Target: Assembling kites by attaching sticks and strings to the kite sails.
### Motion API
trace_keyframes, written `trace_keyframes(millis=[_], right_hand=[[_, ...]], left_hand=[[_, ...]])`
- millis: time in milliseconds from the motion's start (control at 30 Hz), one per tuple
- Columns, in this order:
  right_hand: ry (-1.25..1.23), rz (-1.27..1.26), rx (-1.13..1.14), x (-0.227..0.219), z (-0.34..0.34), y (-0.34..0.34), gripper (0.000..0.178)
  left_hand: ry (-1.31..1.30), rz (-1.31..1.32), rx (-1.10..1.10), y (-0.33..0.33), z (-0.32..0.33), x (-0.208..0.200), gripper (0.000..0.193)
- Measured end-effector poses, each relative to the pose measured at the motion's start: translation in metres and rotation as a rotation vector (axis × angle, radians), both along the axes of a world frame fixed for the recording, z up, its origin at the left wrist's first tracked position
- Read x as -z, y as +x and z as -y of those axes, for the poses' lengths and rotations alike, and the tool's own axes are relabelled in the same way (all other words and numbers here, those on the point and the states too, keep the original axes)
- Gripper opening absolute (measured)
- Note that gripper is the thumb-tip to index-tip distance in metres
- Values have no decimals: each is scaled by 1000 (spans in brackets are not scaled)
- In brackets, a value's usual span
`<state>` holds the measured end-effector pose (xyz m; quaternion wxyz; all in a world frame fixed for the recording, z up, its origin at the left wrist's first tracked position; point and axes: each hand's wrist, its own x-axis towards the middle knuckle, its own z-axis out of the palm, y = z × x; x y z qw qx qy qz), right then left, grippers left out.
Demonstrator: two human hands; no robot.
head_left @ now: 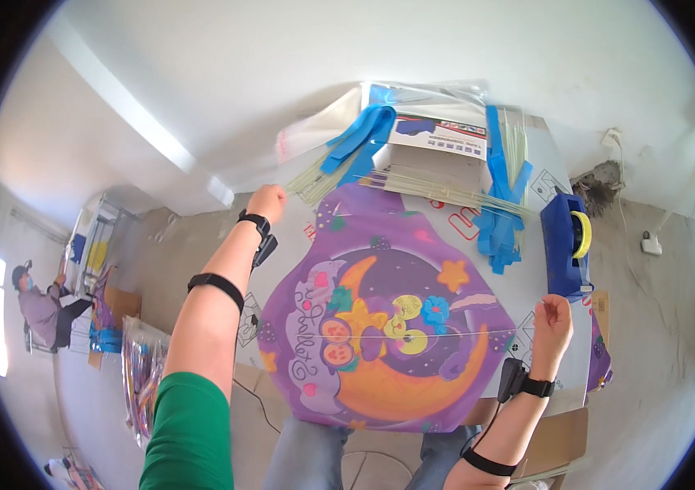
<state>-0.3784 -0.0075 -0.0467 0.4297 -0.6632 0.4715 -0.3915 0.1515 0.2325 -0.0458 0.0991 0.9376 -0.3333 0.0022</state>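
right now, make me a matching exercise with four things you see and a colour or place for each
1. tape dispenser
2. printed sheet
3. sleeve
4. right hand

a. purple, with an orange crescent moon
b. green, on the left arm
c. curled closed, just below the dispenser in the picture
d. dark blue, holding a yellow tape roll

Pairs: 1-d, 2-a, 3-b, 4-c

Centre of the frame, a purple sheet (388, 327) with an orange moon-and-star pattern; right, a dark blue dispenser (558, 245) and yellow tape (582, 235); lower left, a green sleeve (188, 433).
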Motion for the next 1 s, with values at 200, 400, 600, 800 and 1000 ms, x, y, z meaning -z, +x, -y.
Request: trace_keyframes(millis=[200, 400, 600, 800, 1000], right_hand=[[32, 8, -8, -1, 0, 9, 12], [-45, -60, -2, -4, -2, 11, 13], [-157, -101, 150, -21, 4, -2, 28], [-334, -175, 243, -9, 40, -25, 65], [-345, -457, -100, -10, 88, -42, 64]], left_hand=[[53, 106, -99, 38, 17, 48, 13], [157, 200, -19, 32, 31, 60, 12], [198, 307, -24, 58, -36, 39, 16], [-21, 187, 141, -5, -156, -31, 7], [-86, -178, -114, -108, -269, -74, 7]])
